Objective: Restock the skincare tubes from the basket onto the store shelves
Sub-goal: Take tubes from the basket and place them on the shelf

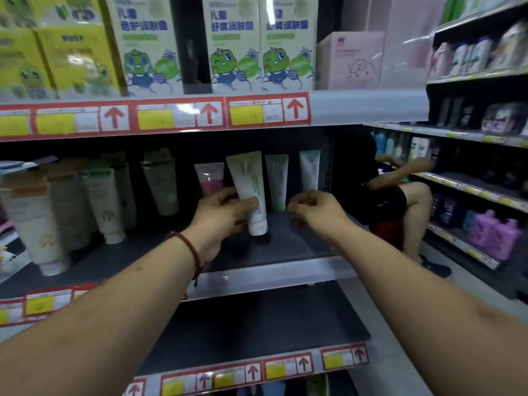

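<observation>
I have the left hand (225, 212) wrapped round the lower half of a white-and-green tube (250, 187), thumb across its front, cap end down and crimped end tilted a little left. Whether the cap touches the shelf deck (300, 247) I cannot tell. The right hand (313, 208) hovers just beside it, fingers loosely curled, holding nothing. I judge the tube light, soft-walled and slick, so a grip low near the stiff cap should steady it best, while squeezing the middle could dent it. It sits in front of the gap between a pink tube (210, 178) and a green tube (276, 181), both standing on their caps. The deck is dark and flat. Boxes (234, 52) fill the shelf above, and another person (391, 195) crouches in the aisle to the right.
</observation>
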{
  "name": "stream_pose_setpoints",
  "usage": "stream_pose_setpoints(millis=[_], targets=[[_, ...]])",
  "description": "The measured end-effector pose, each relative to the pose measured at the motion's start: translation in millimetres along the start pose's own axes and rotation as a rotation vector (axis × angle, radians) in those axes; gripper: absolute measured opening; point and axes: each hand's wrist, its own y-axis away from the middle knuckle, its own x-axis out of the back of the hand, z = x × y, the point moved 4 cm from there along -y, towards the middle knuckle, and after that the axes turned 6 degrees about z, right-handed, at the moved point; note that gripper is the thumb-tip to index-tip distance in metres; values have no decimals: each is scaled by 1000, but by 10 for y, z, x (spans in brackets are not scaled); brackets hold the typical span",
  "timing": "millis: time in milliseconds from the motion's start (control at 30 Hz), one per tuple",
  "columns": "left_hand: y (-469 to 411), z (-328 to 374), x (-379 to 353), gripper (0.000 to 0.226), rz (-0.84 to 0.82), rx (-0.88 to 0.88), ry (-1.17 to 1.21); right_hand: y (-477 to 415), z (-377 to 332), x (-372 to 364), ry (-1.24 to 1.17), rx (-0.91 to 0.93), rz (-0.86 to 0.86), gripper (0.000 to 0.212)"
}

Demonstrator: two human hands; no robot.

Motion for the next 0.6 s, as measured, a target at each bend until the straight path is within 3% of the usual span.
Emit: stream_pose_setpoints(millis=[300, 467, 600], targets=[[-482, -306, -261, 37, -35, 13, -114, -236, 209, -272, -13, -23, -70, 32], [-683, -459, -146, 42, -27, -10, -158, -338, 214, -599, 72, 54, -120, 9], [-857, -474, -80, 35, -2, -59, -214, -444, 186, -813, 188, 88, -111, 13]])
